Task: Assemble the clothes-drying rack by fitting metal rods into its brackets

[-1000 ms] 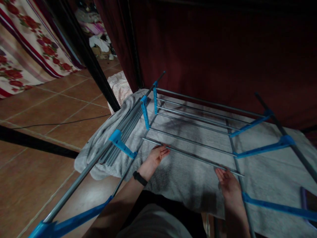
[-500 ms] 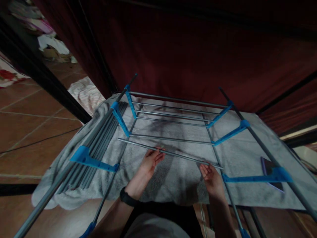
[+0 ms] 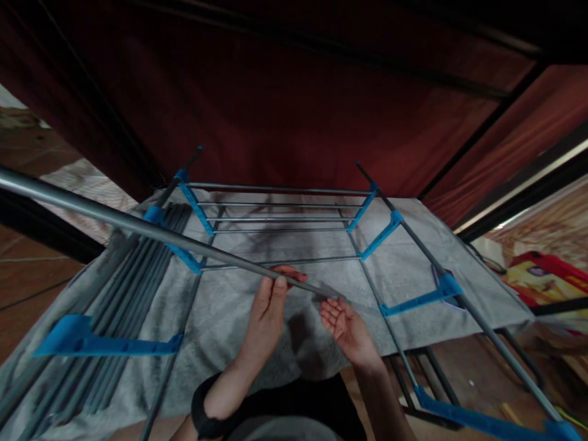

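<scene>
With my left hand (image 3: 269,303), thumb pressing across it, I'm gripping the grey rod (image 3: 197,246), which is slanting in from the left above the blue-bracketed rack (image 3: 380,236). My right hand (image 3: 348,331) is facing palm up, fingers half-curling by the rod's right end; I can't tell whether it's gripping. Further right, a red package (image 3: 554,278) is showing a blurred, unreadable emblem.
</scene>
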`<act>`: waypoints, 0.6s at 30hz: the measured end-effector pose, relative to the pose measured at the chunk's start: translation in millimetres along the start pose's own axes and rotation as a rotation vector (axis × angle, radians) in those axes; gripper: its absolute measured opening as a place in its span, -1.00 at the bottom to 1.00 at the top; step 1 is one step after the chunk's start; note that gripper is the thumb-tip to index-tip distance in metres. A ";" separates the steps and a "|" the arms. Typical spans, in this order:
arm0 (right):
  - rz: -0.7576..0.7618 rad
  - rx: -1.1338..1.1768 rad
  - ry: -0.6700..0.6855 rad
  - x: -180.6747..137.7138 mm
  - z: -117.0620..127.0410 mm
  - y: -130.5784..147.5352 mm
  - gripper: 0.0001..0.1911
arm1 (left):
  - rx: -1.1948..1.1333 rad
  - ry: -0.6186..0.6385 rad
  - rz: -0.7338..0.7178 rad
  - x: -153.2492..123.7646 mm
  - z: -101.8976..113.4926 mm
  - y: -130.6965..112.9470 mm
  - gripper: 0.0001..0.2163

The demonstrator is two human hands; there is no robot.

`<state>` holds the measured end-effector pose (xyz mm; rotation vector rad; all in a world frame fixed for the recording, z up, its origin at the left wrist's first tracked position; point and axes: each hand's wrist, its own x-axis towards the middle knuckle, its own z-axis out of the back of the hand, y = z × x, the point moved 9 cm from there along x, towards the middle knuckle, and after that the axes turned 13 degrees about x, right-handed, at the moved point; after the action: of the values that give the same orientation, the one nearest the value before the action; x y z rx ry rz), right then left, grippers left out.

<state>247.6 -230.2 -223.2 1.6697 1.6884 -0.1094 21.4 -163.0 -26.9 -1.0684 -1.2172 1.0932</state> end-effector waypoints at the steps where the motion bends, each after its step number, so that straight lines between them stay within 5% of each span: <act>1: -0.074 -0.043 0.079 -5.2 -12.0 -8.7 -0.63 | 0.054 -0.030 -0.086 1.3 7.0 -15.2 -0.61; 5: -0.236 -0.163 0.276 -21.4 -41.5 -27.3 -0.50 | 0.305 -0.084 -0.356 5.5 32.5 -66.4 -0.65; 9: -0.090 -0.152 0.212 -14.0 -41.7 -12.6 -0.48 | 0.596 -0.074 -0.447 15.4 42.3 -86.1 -0.68; 13: 0.052 -0.175 0.110 -6.4 -27.9 6.6 -0.51 | 0.785 0.004 -0.501 28.3 30.6 -70.1 -0.65; 18: 0.158 -0.188 0.022 -4.1 -11.3 26.0 -0.50 | 1.014 0.179 -0.574 31.0 -5.8 -16.3 -0.62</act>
<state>265.4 -223.7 -201.6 1.6591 1.5258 0.1399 29.1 -135.2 -6.3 -0.0181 -0.5953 0.9319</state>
